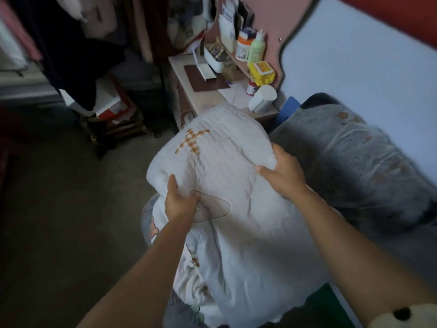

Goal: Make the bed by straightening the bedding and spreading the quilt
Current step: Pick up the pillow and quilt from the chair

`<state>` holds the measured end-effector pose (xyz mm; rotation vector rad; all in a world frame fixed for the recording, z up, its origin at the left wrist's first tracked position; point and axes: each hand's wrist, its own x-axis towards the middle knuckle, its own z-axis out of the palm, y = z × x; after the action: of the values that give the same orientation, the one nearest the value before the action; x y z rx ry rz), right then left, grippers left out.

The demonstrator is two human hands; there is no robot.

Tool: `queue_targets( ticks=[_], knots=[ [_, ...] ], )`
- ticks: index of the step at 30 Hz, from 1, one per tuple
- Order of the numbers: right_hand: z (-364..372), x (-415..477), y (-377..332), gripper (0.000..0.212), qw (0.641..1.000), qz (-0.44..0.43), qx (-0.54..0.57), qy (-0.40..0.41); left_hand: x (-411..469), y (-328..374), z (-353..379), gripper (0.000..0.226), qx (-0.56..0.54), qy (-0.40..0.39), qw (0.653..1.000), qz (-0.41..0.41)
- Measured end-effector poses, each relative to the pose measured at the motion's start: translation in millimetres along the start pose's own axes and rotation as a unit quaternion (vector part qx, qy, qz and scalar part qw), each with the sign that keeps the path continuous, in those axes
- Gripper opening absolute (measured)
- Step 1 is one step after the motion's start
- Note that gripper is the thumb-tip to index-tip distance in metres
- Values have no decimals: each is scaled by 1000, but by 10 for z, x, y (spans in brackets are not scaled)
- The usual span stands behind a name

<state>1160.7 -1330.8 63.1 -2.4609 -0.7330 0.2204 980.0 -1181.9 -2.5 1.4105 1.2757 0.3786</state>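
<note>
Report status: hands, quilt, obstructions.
Left hand and right hand both grip the quilt. Quilt bunched, not yet spread. Grey blanket rumpled beside it; cluttered nightstand just beyond.

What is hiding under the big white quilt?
Grey bedding peeks out at the left edge of the quilt, which the left hand and right hand grip. Everything else beneath is covered, so it cannot be seen.

home bedroom: grey bedding (pixel 350 147) on bed, cluttered bedside table (pixel 203 100) with bottles (pixel 256 47), hanging clothes (pixel 71 31), carpeted floor (pixel 59 197).
</note>
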Motion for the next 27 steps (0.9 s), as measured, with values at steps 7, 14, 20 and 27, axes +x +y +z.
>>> queue_targets(
  ticks=[7,14,20,27],
  knots=[
    [353,-627,-1456,57,994,-86,61,12,-165,102,-1724,76,-18,105,994,32],
    [1039,-1529,-3004,59,971,-191,143,5,-634,-267,-3715,78,-31,243,967,72],
    [1701,-2390,-4268,65,942,-272,184,-66,-1222,-754,-5319,78,-2,357,932,65],
    [2524,-3518,-5817,67,884,-381,210,-170,-1954,-1456,-6961,77,1,513,858,4]
  ],
)
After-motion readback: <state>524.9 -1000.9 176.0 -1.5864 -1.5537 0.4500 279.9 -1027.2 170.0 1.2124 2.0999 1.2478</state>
